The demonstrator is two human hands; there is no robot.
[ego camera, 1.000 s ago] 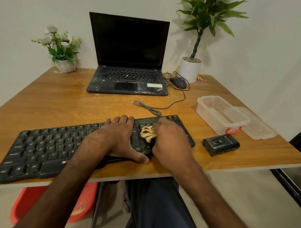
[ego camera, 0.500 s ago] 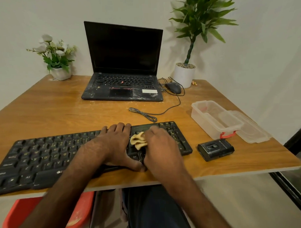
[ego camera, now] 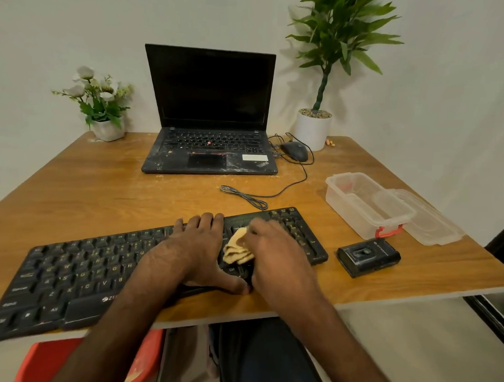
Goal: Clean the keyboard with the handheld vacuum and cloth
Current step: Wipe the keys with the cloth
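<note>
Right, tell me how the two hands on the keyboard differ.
The left hand lies flat with straight fingers on the keyboard; the right hand curls round the yellow cloth. The left sits mid-keyboard, the right nearer its right end. Both rest on the keys.

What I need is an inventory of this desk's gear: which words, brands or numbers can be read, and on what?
"Ctrl": keyboard key beside the cloth.
"Alt": key near its left end.
"C", "V", "B": its letter keys.
"Z": brand mark on the spacebar, remainder hidden under the forearm.
Laptop corner logo and white sticker: too blurred.
Black device marking: too small.
</note>
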